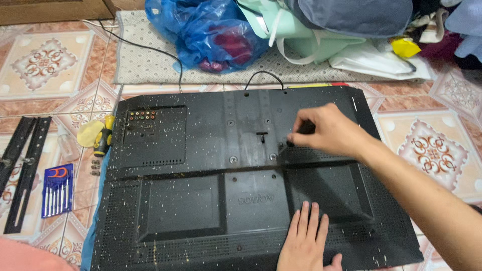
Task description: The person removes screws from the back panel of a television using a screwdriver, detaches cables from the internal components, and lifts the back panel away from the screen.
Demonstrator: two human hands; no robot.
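Black television back cover [201,200], lying face-down on the tiled floor [45,65], long axis running left–right, its cable edge toward the far mat [145,65]. Right hand [326,130] near the cover's far right quarter, fingers pressed together around a small dark tool [301,131] whose tip meets the panel beside the central mount holes. Left hand [306,241] flat, fingers spread slightly, pressing the near edge. Off the left edge — a yellow-handled screwdriver [104,136], a blue screwdriver set [56,190] and black mounting rails [22,170]; bare tiles to the right.
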